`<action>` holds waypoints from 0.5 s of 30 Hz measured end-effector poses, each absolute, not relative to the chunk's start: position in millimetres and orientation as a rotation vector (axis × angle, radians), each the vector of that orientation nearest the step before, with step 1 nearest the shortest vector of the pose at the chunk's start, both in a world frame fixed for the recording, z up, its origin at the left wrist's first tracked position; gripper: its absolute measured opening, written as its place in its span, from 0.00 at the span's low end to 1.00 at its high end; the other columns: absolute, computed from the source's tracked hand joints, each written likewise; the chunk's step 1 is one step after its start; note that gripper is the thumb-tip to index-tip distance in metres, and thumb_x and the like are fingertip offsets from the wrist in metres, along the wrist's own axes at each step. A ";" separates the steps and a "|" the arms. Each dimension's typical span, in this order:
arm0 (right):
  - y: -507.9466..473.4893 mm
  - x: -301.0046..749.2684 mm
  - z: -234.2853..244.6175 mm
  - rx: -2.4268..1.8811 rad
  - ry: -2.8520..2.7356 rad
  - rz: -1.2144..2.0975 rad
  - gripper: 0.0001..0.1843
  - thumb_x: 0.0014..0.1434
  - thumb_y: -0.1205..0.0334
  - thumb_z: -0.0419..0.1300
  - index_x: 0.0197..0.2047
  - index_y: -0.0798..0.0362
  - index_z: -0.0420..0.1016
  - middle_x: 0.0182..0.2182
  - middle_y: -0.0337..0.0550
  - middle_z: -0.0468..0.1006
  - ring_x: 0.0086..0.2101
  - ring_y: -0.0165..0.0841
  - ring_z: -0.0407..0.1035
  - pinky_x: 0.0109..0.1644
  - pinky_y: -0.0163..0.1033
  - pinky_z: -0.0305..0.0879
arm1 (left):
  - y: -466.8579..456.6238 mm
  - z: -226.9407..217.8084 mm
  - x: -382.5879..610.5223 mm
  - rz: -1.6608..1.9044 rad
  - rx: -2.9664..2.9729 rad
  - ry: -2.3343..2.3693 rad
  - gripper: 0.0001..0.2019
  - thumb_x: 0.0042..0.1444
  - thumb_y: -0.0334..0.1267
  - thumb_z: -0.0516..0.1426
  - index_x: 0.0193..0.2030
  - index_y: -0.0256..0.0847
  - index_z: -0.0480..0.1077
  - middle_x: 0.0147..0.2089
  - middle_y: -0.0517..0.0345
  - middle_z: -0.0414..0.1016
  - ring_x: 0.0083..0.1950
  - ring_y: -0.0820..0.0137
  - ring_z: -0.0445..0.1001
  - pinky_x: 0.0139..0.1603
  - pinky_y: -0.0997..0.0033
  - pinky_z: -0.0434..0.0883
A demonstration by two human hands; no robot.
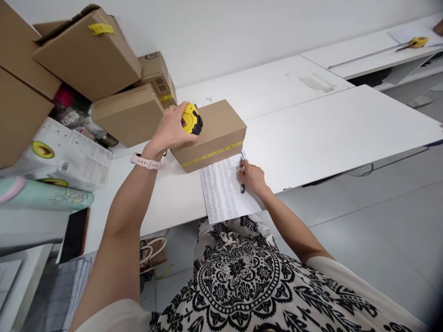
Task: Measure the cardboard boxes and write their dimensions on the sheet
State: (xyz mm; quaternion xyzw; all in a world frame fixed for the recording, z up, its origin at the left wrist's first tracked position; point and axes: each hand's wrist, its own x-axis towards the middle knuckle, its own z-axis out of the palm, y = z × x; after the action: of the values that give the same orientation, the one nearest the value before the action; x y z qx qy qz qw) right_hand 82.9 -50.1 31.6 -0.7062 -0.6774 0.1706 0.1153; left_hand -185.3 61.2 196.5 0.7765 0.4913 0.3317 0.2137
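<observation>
My left hand (173, 128) is closed around a yellow and black tape measure (191, 119), holding it at the left part of a brown cardboard box (221, 123). Yellow tape runs along the box's front side. In front of the box lies a printed sheet (219, 191) with columns of small text, reaching past the table's front edge. Over the sheet's right part, my right hand (252, 177) has its fingers closed on a slim black tool (242, 188); its exact kind is partly hidden by the fingers. No tape blade can be made out.
Cardboard boxes (90, 55) are stacked on the left, beside a white avocado-print box (69, 152), a mint bottle (65, 193) and a dark phone (74, 233). The white table (311, 138) stretches right. Another yellow tape measure (418, 42) rests on the far right shelf.
</observation>
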 end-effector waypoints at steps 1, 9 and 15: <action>-51.3 85.0 34.1 -2.076 -2.014 0.499 0.18 0.61 0.67 0.52 0.54 0.54 0.73 0.43 0.56 0.83 0.38 0.48 0.75 0.38 0.45 0.62 | 70.4 192.3 -182.4 0.870 2.152 1.342 0.36 0.40 0.38 0.73 0.58 0.34 0.70 0.56 0.53 0.72 0.69 0.47 0.61 0.72 0.39 0.54; -69.8 124.4 38.8 -1.662 -1.992 0.736 0.23 0.61 0.65 0.49 0.52 0.52 0.80 0.38 0.47 0.85 0.38 0.42 0.79 0.46 0.47 0.70 | 24.5 168.7 -160.8 1.042 2.426 1.202 0.26 0.52 0.38 0.68 0.58 0.39 0.72 0.66 0.50 0.70 0.72 0.50 0.59 0.76 0.37 0.46; -94.4 147.6 45.0 -1.434 -1.801 0.759 0.15 0.61 0.52 0.59 0.49 0.46 0.76 0.43 0.44 0.84 0.43 0.42 0.79 0.50 0.49 0.73 | -99.9 65.3 -148.6 0.362 2.652 0.818 0.45 0.56 0.57 0.65 0.75 0.45 0.53 0.75 0.46 0.57 0.78 0.47 0.47 0.75 0.35 0.49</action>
State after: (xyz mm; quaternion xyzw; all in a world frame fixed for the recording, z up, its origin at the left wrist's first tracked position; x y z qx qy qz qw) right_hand 147.6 -94.4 45.0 -0.5538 -0.6957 0.2933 0.3513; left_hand -148.6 -99.9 65.3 0.9337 0.2878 0.1274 0.1706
